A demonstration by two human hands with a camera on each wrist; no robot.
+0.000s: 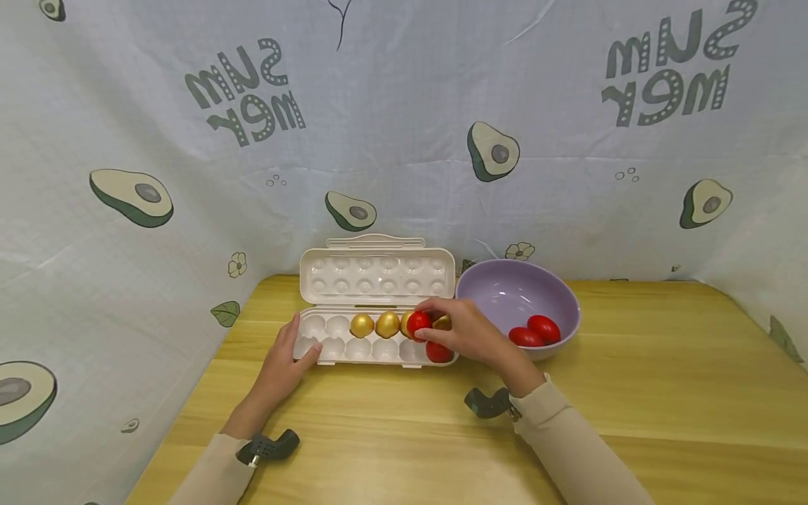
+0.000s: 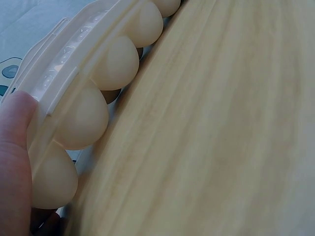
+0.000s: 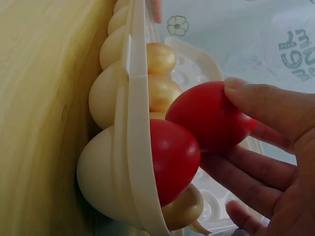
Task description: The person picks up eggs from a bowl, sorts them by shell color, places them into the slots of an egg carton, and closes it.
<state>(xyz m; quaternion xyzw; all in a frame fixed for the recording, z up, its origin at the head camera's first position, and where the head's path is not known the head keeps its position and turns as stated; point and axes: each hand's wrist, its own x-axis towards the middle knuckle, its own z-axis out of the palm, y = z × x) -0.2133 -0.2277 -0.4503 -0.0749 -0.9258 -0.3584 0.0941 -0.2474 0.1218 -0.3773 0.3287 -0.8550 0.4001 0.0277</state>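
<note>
A pale egg box (image 1: pixel 372 351) lies with its lid (image 1: pixel 377 275) folded back. My left hand (image 1: pixel 282 361) holds its left end, the thumb (image 2: pixel 18 118) on the front rim. Above the right part of the box, my right hand (image 1: pixel 459 328) pinches a red egg (image 3: pixel 211 115) between thumb and fingers. Another red egg (image 1: pixel 438 352) sits in the front row's right-end cup, close under the held one. Several gold eggs (image 1: pixel 387 325) stand in the back row, partly hidden by the right hand. The front cups to the left hold nothing.
Right of the box stands a purple bowl (image 1: pixel 486 298) with two red eggs (image 1: pixel 535 332) in it. Its rim is close to my right wrist. Everything rests on a wooden table (image 1: pixel 391 435), and a patterned cloth (image 1: pixel 404 105) hangs behind and at the sides.
</note>
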